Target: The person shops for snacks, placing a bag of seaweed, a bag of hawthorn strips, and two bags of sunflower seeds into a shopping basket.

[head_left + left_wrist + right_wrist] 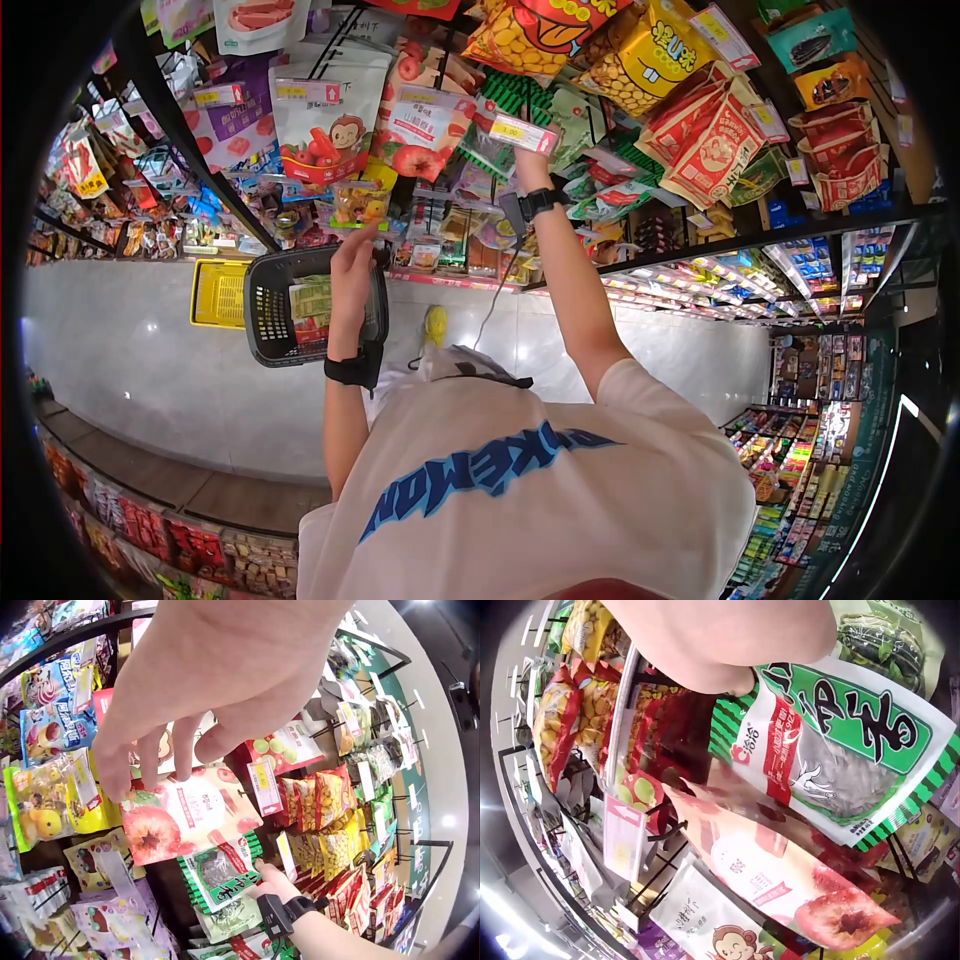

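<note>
A green-striped white bag of sunflower seeds (840, 750) hangs among the snack bags in the right wrist view. My right hand (533, 172) reaches up behind a price tag and pinches this bag by its top edge; most of the fingers are hidden. In the left wrist view, the right thumb lies at the bag's upper corner. My left hand (350, 275) holds nothing, its fingers loosely extended over a dark shopping basket (262, 310). Green and red packs (310, 300) lie inside the basket. Close beyond the left fingers hangs a pink bag with red fruit (191, 817).
Rows of snack bags hang on hooks with price tags (525, 133) sticking out in front. A yellow basket (218, 292) stands on the grey floor (150, 370) beside the dark one. Lower shelves run along the opposite side. A cable (490, 310) hangs from the right wrist.
</note>
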`<state>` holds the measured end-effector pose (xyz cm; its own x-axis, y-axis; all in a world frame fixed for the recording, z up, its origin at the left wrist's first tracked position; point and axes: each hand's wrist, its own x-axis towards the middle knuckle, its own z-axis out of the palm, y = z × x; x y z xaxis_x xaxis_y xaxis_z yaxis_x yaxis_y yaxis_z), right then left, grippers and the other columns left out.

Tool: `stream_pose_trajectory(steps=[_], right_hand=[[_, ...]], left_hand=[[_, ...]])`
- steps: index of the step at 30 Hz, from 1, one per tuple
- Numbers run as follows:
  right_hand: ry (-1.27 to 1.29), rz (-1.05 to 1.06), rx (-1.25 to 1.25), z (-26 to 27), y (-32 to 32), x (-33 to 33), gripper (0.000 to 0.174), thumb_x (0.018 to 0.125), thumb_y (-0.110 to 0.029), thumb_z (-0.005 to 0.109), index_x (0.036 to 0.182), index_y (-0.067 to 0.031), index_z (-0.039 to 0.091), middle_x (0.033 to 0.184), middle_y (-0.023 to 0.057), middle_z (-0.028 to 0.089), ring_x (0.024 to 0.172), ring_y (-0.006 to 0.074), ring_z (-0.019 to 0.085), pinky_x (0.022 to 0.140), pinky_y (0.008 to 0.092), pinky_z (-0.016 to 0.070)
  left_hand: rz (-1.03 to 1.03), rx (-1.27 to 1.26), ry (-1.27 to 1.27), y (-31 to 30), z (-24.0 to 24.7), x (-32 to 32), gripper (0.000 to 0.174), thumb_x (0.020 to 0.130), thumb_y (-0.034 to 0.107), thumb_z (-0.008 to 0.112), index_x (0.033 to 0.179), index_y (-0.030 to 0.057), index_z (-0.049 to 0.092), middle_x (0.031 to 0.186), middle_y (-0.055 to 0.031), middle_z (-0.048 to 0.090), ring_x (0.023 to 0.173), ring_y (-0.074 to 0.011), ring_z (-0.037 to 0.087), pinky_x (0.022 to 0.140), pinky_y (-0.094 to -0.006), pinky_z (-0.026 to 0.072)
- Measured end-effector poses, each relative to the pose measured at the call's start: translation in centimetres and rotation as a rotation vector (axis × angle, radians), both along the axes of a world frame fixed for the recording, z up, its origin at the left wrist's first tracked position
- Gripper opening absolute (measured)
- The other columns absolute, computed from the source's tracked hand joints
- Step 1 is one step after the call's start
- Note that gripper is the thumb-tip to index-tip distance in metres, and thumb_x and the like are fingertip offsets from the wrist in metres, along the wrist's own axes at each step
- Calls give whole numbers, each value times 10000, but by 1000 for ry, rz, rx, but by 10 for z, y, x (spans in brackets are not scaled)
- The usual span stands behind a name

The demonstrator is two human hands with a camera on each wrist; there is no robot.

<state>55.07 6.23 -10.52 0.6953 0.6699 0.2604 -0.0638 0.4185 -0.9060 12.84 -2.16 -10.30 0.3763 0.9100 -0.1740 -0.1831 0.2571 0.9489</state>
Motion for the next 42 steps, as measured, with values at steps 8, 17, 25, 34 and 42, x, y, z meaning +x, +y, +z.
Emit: stream_pose_trajectory(steps=[8, 17, 25, 34, 42], right_hand=[[-678, -412, -520, 40, -25, -45, 160, 963, -102, 569, 1043, 35, 545, 931, 106, 636, 851, 202, 614, 797, 328, 481], [-412, -285, -320, -11, -99, -88, 345, 932, -244, 685, 1121, 34, 607, 972, 142, 707, 896, 223, 684, 781, 352, 534], [-624, -525, -528, -33, -102, -101, 397, 866, -137, 685, 1203, 40, 572, 1089, 180, 682, 964, 283, 684, 846, 366, 525], [-370, 270, -850, -171, -216, -137, 193, 923, -180, 605, 1020, -27, 670, 789, 58, 693, 678, 155, 683, 574, 296, 535], [61, 683, -1543, -284, -348, -127, 317, 915, -240, 553, 1136, -20, 607, 983, 116, 698, 788, 235, 703, 639, 377, 575]], left_hand=[[52, -60, 15, -9, -8, -34, 327, 986, 195, 526, 1268, 73, 636, 1264, -36, 639, 1118, -148, 587, 911, -311, 466], [60, -143, 65, -7, -43, -107, 379, 1005, 291, 538, 1310, 74, 597, 1261, -73, 647, 1101, -183, 613, 919, -323, 476], [41, -162, 91, -13, -51, -141, 382, 996, 296, 549, 1297, 67, 601, 1223, -79, 656, 1048, -164, 627, 879, -296, 481], [125, -337, 224, -40, -124, -182, 376, 974, 278, 553, 1265, 44, 602, 1119, -75, 695, 970, -178, 666, 802, -310, 516], [163, -515, 575, -94, -204, -248, 401, 969, 352, 523, 1230, 64, 619, 1059, -94, 709, 857, -186, 687, 731, -326, 515]])
